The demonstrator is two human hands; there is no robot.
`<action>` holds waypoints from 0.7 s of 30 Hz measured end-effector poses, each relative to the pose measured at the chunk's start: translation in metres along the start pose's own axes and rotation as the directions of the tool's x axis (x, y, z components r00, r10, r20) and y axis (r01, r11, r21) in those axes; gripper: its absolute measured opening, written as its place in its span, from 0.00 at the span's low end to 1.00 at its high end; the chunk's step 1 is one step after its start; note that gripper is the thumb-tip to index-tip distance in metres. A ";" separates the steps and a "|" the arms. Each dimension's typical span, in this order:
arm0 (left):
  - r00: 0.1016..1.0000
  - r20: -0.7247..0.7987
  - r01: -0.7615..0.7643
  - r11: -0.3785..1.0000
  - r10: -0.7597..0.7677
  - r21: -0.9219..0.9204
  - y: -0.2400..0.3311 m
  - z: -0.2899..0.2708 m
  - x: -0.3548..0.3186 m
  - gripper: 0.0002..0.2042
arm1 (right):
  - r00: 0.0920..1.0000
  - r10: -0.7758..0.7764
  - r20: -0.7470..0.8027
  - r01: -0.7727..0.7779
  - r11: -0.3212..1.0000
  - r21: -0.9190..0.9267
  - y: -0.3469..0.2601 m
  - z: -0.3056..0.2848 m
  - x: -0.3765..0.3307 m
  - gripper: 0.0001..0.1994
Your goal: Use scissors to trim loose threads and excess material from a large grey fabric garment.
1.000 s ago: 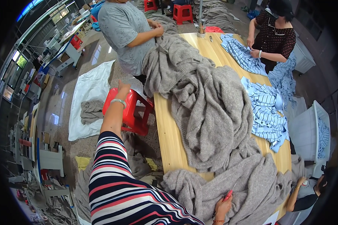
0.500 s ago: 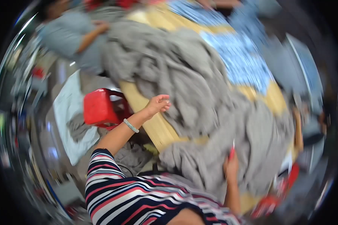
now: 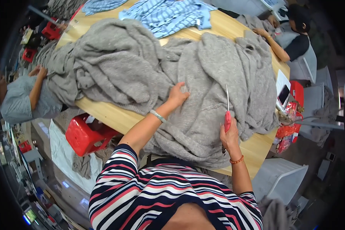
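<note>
Grey knit pile (image 3: pixel 149 73) sprawled over the wooden worktop (image 3: pixel 103 113), blue striped cloth (image 3: pixel 168 13) at the far end. Left hand (image 3: pixel 178 95) pressed flat, open, on the knit. Right hand (image 3: pixel 229 135) closed around red-handled scissors (image 3: pixel 227 107), blade pointing far. Risk: snagging yarn or nicking nearby fingers. No containers visible.

Grey knit fabric (image 3: pixel 142 73), blue striped cloth (image 3: pixel 168 15), red-handled scissors (image 3: pixel 227 115), red stool (image 3: pixel 82 134).
</note>
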State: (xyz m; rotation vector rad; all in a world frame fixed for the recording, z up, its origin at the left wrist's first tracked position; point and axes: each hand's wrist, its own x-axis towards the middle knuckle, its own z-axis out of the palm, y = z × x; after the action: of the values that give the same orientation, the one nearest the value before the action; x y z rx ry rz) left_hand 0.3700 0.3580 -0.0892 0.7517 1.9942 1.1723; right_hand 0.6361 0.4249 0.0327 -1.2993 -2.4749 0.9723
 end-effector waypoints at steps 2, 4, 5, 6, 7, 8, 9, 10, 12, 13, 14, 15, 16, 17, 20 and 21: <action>0.989 0.085 -0.096 0.959 0.123 -0.267 0.029 0.017 -0.003 0.22 | 0.999 -0.021 -0.025 0.021 1.000 0.003 0.002 -0.016 0.004 0.25; 0.888 0.260 -0.267 0.887 0.378 -0.376 0.096 0.038 -0.038 0.17 | 0.998 -0.052 -0.048 0.054 0.997 0.047 0.003 -0.039 0.005 0.24; 0.790 0.400 -0.286 0.856 0.464 -0.430 0.118 0.051 -0.063 0.16 | 0.996 -0.062 -0.064 0.068 0.993 0.094 0.006 -0.054 0.010 0.24; 0.646 0.603 -0.340 0.884 0.468 -0.322 0.143 0.060 -0.089 0.15 | 0.997 -0.031 -0.075 0.038 0.995 0.097 0.011 -0.071 0.013 0.24; 0.526 0.614 -0.536 0.790 0.588 -0.297 0.135 0.082 -0.113 0.15 | 0.990 -0.044 -0.134 0.060 0.991 0.119 0.012 -0.089 0.016 0.23; 0.438 0.634 -0.685 0.693 0.637 -0.223 0.131 0.092 -0.130 0.14 | 0.979 -0.048 -0.198 0.076 0.987 0.139 0.018 -0.101 0.019 0.23; 0.376 0.788 -0.722 0.687 0.488 -0.081 0.127 0.092 -0.140 0.14 | 0.973 -0.013 -0.229 0.045 0.990 0.135 0.024 -0.110 0.019 0.23; 0.370 0.864 -0.728 0.684 0.343 0.040 0.119 0.090 -0.144 0.14 | 0.966 -0.045 -0.255 0.078 0.990 0.121 0.030 -0.118 0.021 0.23; 0.414 0.885 -0.713 0.681 0.213 0.170 0.105 0.079 -0.142 0.15 | 0.957 -0.026 -0.288 0.062 0.992 0.114 0.045 -0.122 0.019 0.22; 0.448 0.845 -0.715 0.685 0.293 0.142 0.113 0.077 -0.134 0.16 | 0.969 0.075 -0.237 -0.063 0.996 0.056 0.055 -0.126 0.016 0.22; 0.521 0.807 -0.682 0.704 0.280 0.196 0.127 0.076 -0.125 0.20 | 0.967 0.173 -0.186 -0.176 0.984 0.001 0.067 -0.131 0.010 0.22; 0.596 0.758 -0.644 0.721 0.265 0.254 0.141 0.082 -0.115 0.25 | 0.955 0.213 -0.207 -0.215 0.976 0.010 0.087 -0.131 0.002 0.22; 0.566 0.781 -0.662 0.711 0.264 0.239 0.157 0.095 -0.107 0.25 | 0.933 0.294 -0.208 -0.297 0.955 0.014 0.111 -0.126 -0.006 0.21; 0.600 0.721 -0.722 0.623 0.348 0.300 0.169 0.109 -0.101 0.25 | 0.908 0.367 -0.203 -0.371 0.928 0.020 0.134 -0.120 -0.014 0.20; 0.480 0.672 -0.875 0.355 0.563 0.328 0.176 0.163 -0.091 0.25 | 0.890 0.347 -0.296 -0.334 0.938 0.094 0.167 -0.106 -0.051 0.22; 0.337 0.674 -0.938 0.173 0.657 0.301 0.169 0.181 -0.094 0.26 | 0.895 0.331 -0.298 -0.313 0.944 0.106 0.167 -0.106 -0.063 0.23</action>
State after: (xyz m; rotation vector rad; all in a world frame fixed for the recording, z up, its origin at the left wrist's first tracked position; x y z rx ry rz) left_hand 0.5919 0.4477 0.0244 2.5381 1.5100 0.5859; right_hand 0.8316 0.4921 0.0186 -1.7323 -2.0220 0.8126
